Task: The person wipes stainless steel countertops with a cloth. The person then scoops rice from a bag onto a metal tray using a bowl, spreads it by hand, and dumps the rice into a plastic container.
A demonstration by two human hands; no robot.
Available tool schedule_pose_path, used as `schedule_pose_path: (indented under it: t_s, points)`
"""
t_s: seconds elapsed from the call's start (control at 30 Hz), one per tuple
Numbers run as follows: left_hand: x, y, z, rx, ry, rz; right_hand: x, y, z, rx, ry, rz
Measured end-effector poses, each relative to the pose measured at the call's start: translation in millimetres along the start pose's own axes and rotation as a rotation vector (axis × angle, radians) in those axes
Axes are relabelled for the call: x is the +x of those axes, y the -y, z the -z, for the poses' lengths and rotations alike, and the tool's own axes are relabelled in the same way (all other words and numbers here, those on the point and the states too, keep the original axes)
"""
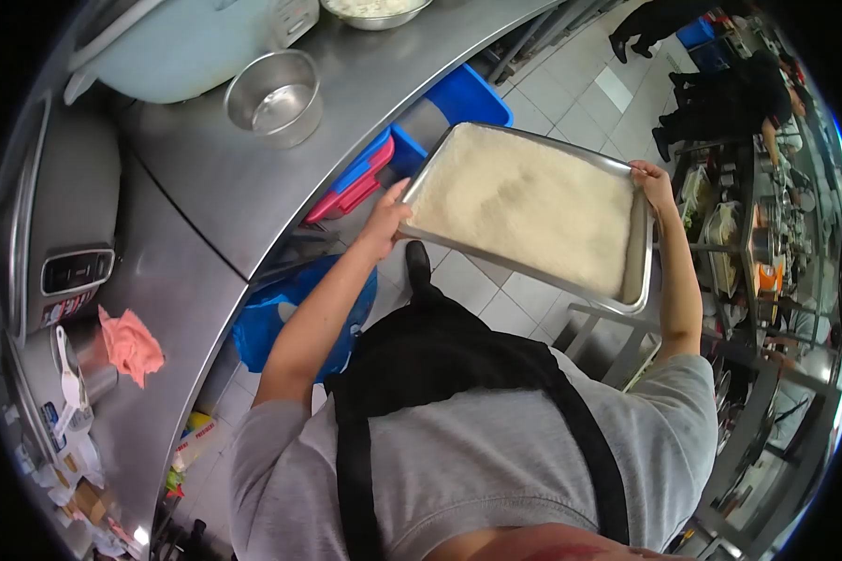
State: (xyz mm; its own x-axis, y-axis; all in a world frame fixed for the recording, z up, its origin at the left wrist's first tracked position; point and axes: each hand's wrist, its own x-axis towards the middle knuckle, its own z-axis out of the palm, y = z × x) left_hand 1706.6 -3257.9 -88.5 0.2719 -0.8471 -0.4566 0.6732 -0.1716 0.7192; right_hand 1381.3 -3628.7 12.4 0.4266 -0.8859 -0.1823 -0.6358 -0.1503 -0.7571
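Note:
I hold a rectangular metal tray [640, 257] out in front of my body, above the floor. Pale, fine grains [524, 206] fill it in a broad layer, slightly uneven in the middle; whether they are crumbs or raw rice I cannot make out. My left hand [384, 222] is closed around the tray's left end, thumb over the rim. At the far right corner, my right hand [653, 185] grips the rim, its fingers partly hidden by the tray. The tray is slightly tilted in view and touches nothing but my hands.
Along the left runs a steel counter [192, 196] with a metal pot [276, 98], a pale blue tub [173, 51] and a pink cloth [131, 346]. Blue bins [463, 93] stand below its edge. Other people [734, 98] stand at the upper right, near loaded shelves [720, 224].

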Motion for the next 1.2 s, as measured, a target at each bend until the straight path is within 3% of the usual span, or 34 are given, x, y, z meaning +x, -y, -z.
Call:
schedule_pose_path:
  t_s: [0.17, 0.3, 0.37, 0.5, 0.57, 0.7, 0.77, 0.8, 0.87, 0.9, 0.93, 0.97, 1.0, 1.03, 1.07, 1.2]
  points:
    - [77, -15, 10, -0.04, -0.142, 0.061, 109, -13, -19, -0.002, 0.121, -0.04]
    - [130, -18, 24, -0.25, -0.354, 0.053, 140, 46, -42, -0.205, 0.266, -0.393]
    - [148, -21, 32, -0.273, -0.428, 0.216, 195, -7, -40, -0.114, 0.328, -0.421]
    - [161, -31, 24, -0.239, -0.427, 0.155, 218, -27, -55, -0.072, 0.311, -0.198]
    - [169, -35, 28, -0.194, -0.399, 0.163, 230, -48, -52, -0.364, 0.538, -0.123]
    - [164, -36, 19, -0.149, -0.452, 0.154, 236, -55, -49, -0.376, 0.494, -0.032]
    - [158, -26, 21, -0.188, -0.443, 0.128, 232, -64, -47, -0.642, 0.684, -0.01]
    - [150, -23, 16, -0.19, -0.441, 0.181, 216, -46, -43, -1.086, 0.852, 0.231]
    - [127, -14, 10, -0.202, -0.453, 0.22, 192, -61, -37, -0.685, 0.735, 0.336]
    - [110, -6, 8, -0.141, -0.382, 0.252, 162, -43, -42, -0.454, 0.655, 0.049]
    - [91, 2, 5, -0.081, -0.312, 0.282, 168, -71, -40, -0.896, 0.697, 0.419]
    - [73, 9, 1, -0.032, -0.314, 0.239, 173, -120, -37, -0.633, 0.618, 0.449]
    - [57, 15, -1, 0.007, -0.27, 0.215, 143, -123, -40, -0.084, 0.539, 0.081]
    - [38, 18, -5, -0.008, -0.273, 0.207, 140, -155, -48, -0.165, 0.427, 0.052]
    - [16, 17, -10, 0.018, -0.266, 0.186, 103, -124, -60, -0.316, 0.358, 0.022]
    - [-73, 35, -9, 0.144, -0.323, 0.181, 32, -120, -99, 0.132, 0.315, -0.021]
